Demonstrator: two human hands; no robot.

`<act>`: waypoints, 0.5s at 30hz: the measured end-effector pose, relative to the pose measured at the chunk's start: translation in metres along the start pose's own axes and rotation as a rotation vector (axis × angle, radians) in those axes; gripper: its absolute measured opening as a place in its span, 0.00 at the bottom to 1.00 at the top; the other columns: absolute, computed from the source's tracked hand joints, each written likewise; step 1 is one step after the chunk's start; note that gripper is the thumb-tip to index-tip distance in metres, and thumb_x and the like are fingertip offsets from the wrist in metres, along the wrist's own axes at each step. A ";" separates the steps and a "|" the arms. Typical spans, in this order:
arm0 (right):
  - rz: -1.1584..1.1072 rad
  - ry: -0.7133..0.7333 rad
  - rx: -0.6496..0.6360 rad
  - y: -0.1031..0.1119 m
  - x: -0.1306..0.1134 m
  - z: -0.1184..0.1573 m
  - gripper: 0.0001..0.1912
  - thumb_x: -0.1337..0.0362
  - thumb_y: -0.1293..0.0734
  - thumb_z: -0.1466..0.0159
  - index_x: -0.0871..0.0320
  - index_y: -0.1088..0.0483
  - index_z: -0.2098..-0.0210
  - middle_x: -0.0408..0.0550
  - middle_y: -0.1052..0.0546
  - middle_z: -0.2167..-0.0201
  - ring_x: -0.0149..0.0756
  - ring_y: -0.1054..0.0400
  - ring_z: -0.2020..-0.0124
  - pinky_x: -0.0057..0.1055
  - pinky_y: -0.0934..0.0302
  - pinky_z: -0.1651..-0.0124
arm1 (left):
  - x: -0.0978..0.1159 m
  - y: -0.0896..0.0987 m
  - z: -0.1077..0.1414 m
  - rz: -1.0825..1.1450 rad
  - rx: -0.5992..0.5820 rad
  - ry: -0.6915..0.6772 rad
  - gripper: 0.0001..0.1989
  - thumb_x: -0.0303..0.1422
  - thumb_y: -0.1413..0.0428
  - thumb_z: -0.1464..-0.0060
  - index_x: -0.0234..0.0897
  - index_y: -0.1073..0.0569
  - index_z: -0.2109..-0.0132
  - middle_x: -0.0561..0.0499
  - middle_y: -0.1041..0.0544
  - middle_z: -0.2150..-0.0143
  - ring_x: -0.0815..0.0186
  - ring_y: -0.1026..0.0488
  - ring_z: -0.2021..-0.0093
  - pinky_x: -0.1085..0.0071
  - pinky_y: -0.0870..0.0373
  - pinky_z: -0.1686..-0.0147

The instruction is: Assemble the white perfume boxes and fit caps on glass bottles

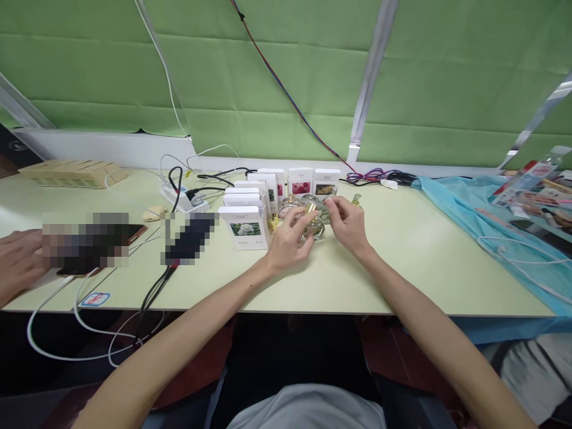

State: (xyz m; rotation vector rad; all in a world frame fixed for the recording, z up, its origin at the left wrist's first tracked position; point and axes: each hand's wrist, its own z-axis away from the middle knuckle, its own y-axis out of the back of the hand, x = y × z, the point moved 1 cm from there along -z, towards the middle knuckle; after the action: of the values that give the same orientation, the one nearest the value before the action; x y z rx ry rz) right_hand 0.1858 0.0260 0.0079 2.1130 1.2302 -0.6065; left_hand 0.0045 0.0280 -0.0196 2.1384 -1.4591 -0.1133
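Note:
My left hand is closed around a round glass bottle with a shiny gold top. Just to its right, the thumb and fingers of my right hand are pinched together; whatever they hold is too small to make out. Behind the hands stand more round glass bottles, partly hidden by my fingers. A small yellow-green bottle is beyond my right hand. White boxes with flower pictures, the nearest a white-flower box, stand upright to the left and behind.
At left, another person's hand rests by a phone; a second dark device lies nearby with cables. A power strip and beige cartons sit farther back. Blue cloth and a plastic bottle occupy the right.

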 end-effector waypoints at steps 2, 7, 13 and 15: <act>-0.021 -0.001 -0.030 -0.001 0.000 0.001 0.22 0.45 0.41 0.27 0.56 0.28 0.64 0.40 0.35 0.80 0.31 0.43 0.79 0.30 0.47 0.74 | -0.001 -0.001 0.001 -0.005 -0.040 -0.044 0.23 0.26 0.47 0.39 0.44 0.33 0.38 0.43 0.31 0.43 0.80 0.38 0.78 0.76 0.31 0.76; -0.075 -0.052 -0.063 -0.002 -0.002 0.001 0.24 0.42 0.39 0.29 0.56 0.28 0.67 0.39 0.36 0.81 0.30 0.44 0.80 0.30 0.49 0.76 | -0.002 -0.001 0.003 -0.023 -0.108 -0.118 0.25 0.25 0.47 0.40 0.44 0.32 0.37 0.40 0.30 0.41 0.76 0.29 0.72 0.75 0.28 0.73; -0.083 -0.143 -0.083 0.000 -0.005 0.000 0.24 0.39 0.36 0.33 0.54 0.32 0.70 0.41 0.32 0.79 0.30 0.44 0.79 0.31 0.47 0.74 | 0.001 0.001 0.002 -0.088 -0.207 0.017 0.27 0.29 0.48 0.38 0.46 0.33 0.33 0.39 0.32 0.36 0.74 0.27 0.71 0.72 0.25 0.70; -0.082 -0.156 -0.095 0.000 -0.005 0.000 0.25 0.39 0.36 0.34 0.54 0.32 0.71 0.41 0.31 0.79 0.31 0.43 0.79 0.31 0.46 0.74 | 0.001 0.002 0.002 -0.085 -0.236 0.045 0.27 0.30 0.49 0.37 0.47 0.34 0.32 0.39 0.32 0.36 0.74 0.28 0.73 0.71 0.24 0.70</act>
State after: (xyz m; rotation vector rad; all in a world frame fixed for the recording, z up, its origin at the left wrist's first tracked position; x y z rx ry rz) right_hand 0.1834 0.0229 0.0116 1.9074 1.2380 -0.7205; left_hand 0.0032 0.0258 -0.0199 1.9977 -1.2628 -0.2542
